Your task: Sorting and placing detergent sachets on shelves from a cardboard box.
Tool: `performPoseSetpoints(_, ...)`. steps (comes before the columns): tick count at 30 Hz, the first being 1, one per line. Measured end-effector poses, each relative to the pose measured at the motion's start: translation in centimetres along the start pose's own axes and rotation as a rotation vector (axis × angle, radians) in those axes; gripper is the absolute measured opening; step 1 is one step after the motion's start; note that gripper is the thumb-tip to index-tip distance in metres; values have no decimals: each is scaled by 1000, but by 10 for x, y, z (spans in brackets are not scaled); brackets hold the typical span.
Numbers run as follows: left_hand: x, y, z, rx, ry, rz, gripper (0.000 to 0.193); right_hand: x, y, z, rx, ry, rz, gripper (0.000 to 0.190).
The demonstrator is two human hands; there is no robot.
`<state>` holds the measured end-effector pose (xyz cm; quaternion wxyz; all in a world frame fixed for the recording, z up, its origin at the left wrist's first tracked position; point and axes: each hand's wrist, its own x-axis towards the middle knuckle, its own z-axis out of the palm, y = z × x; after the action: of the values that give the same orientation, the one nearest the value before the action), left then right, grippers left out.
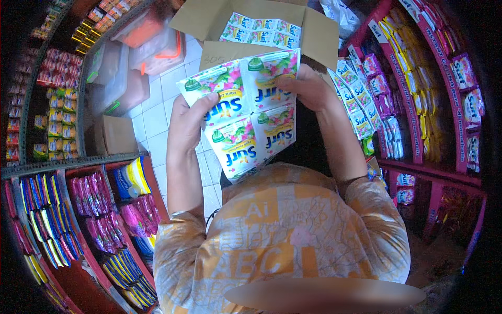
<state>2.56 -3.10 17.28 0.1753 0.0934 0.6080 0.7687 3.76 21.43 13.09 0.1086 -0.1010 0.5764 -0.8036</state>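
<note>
A sheet of joined Surf fabric conditioner sachets (239, 151) hangs between my two hands, its print upside down in the view. My left hand (190, 115) grips its left edge, thumb on the front. At the upper right corner, my right hand (311, 88) pinches the sheet, thumb also on the front. Beyond it stands an open cardboard box (319, 35) with its flaps spread. Inside the box lie more Surf sachet sheets (262, 33). The lower end of the held sheet reaches the patterned shirt on my torso.
Shelves of hanging packets (411, 90) line the right side, with Surf sachet strips (355, 98) near my right forearm. Shelf compartments (113, 212) with packets fill the left. Clear plastic bins (117, 74) and a small cardboard box (119, 135) stand on the tiled floor (157, 117).
</note>
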Motion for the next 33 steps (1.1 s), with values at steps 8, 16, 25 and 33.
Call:
performPoseSetpoints(8, 17, -7, 5, 32, 182, 83, 31, 32, 1, -6, -11, -158, -17, 48)
performPoseSetpoints(16, 20, -5, 3, 86, 95, 105, 37, 41, 3, 1, 41, -94, -112, 40)
performPoseSetpoints(25, 55, -41, -17, -332, 221, -97, 38, 51, 24, -8, 272, 123, -38, 38)
performPoseSetpoints(33, 74, -63, -48, -454, 23, -42, 34, 44, 67, -38, -89, 103, 174, 34)
